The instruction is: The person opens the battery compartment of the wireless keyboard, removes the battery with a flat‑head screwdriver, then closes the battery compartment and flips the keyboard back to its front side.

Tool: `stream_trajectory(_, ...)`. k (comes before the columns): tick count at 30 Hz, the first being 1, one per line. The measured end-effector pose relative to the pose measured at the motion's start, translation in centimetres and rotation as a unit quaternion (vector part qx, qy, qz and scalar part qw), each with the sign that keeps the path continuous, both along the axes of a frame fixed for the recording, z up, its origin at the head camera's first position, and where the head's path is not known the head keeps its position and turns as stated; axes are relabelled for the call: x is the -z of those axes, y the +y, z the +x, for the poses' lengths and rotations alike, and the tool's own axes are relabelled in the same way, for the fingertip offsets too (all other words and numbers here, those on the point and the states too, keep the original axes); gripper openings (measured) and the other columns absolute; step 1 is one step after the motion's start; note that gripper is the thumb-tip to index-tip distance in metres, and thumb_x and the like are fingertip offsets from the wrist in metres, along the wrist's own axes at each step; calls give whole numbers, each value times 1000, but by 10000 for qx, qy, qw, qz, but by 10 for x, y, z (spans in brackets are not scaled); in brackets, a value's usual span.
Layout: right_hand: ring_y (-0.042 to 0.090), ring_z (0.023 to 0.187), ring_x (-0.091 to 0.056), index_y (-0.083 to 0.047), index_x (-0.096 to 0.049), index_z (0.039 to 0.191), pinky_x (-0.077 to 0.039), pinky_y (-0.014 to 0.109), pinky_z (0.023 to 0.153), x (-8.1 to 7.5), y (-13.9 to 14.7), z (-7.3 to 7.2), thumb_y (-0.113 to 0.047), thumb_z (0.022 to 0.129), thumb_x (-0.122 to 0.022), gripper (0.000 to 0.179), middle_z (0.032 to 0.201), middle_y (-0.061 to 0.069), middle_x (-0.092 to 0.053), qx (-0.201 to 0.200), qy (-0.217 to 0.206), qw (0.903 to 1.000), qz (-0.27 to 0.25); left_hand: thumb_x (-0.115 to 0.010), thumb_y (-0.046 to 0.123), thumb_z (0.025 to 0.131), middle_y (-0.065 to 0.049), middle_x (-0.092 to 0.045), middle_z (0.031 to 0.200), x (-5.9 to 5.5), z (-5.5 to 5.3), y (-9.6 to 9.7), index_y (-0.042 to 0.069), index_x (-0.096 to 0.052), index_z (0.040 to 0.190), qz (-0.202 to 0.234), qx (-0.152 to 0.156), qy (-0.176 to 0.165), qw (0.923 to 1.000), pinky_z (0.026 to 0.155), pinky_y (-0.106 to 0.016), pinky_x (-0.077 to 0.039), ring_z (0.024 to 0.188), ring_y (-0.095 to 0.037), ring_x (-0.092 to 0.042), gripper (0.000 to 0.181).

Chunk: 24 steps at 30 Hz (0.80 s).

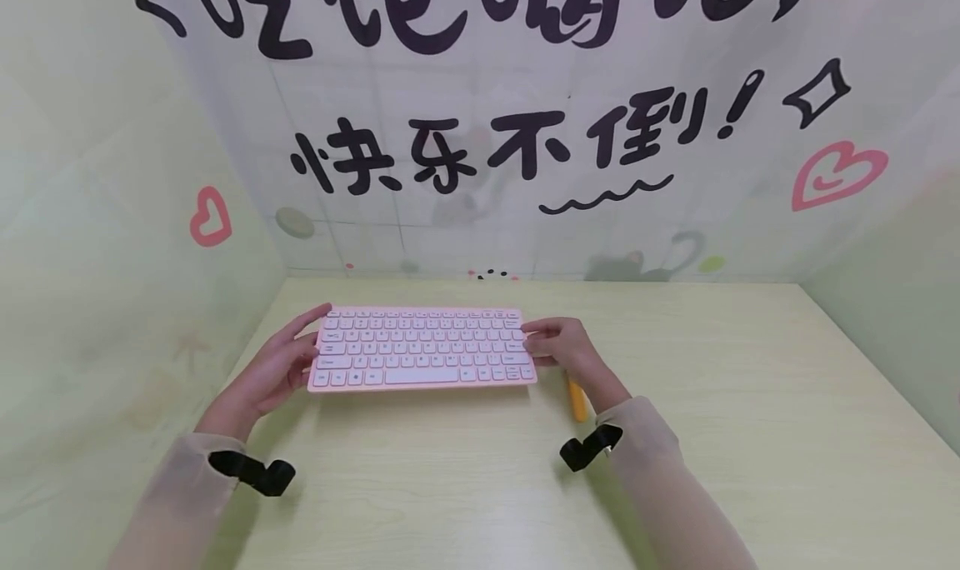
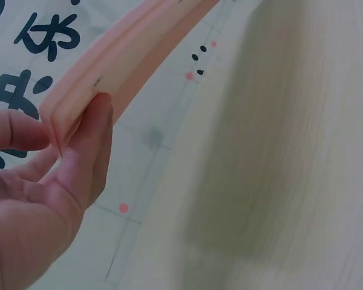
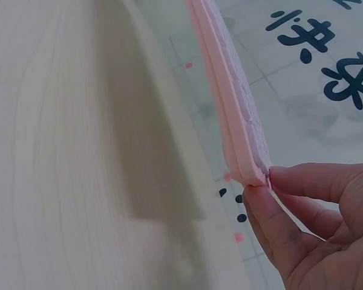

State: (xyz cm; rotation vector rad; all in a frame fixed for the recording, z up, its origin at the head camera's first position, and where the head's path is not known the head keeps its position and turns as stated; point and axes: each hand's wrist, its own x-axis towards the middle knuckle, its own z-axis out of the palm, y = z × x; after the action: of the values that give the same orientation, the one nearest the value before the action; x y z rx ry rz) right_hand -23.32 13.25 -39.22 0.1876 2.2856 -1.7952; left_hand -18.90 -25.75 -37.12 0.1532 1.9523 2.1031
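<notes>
A pink keyboard (image 1: pixel 422 347) with white keys is held up off the table between two hands, its key side toward the head camera. At its left end the left hand (image 1: pixel 273 376) grips the edge, and the left wrist view shows fingers on both faces of the pink case (image 2: pixel 127 66). My right hand (image 1: pixel 567 349) pinches the opposite short edge. In the right wrist view the thumb and fingers of that hand (image 3: pixel 314 223) close on a corner of the keyboard (image 3: pixel 233 121). Its shadow falls on the wood below.
An orange stick-like object (image 1: pixel 577 399) lies on the pale wooden table (image 1: pixel 450 487), partly hidden behind the right wrist. A printed backdrop (image 1: pixel 465 237) with dark lettering rises at the table's far edge, and pale side panels (image 1: pixel 97 303) flank it.
</notes>
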Motion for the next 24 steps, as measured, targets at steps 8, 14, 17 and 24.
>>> stream_trajectory(8,20,75,-63,0,-64,110,-53,32,67,5,0,-2,2,81,-66,29,97,15,-63,-10,-22,10000,67,-36,1,94,3,-57,111,-9,4,4,15,-14,148,-172,-44,127,9998,54,-21,-49,72,-13,-58,60)
stream_trajectory(14,20,77,-63,-2,-64,111,-53,31,67,6,-1,-2,1,82,-66,29,98,14,-63,48,6,9999,130,-40,0,93,3,-61,107,-18,8,8,11,-17,147,-270,-220,231,9991,59,-26,-52,74,-15,-63,60)
stream_trajectory(17,21,78,-63,-2,-64,112,-53,30,67,6,-1,-2,0,83,-65,29,99,14,-63,42,20,9999,144,-41,-1,93,2,-62,106,-23,10,10,9,-17,147,-192,-229,297,9991,60,-28,-53,75,-15,-63,60)
stream_trajectory(24,21,78,-63,0,-62,114,-53,31,68,4,-1,0,0,83,-64,31,100,14,-63,-110,59,9999,79,-39,-5,92,1,-62,107,-37,15,14,7,-18,146,-19,-231,506,9985,61,-29,-53,76,-15,-64,60)
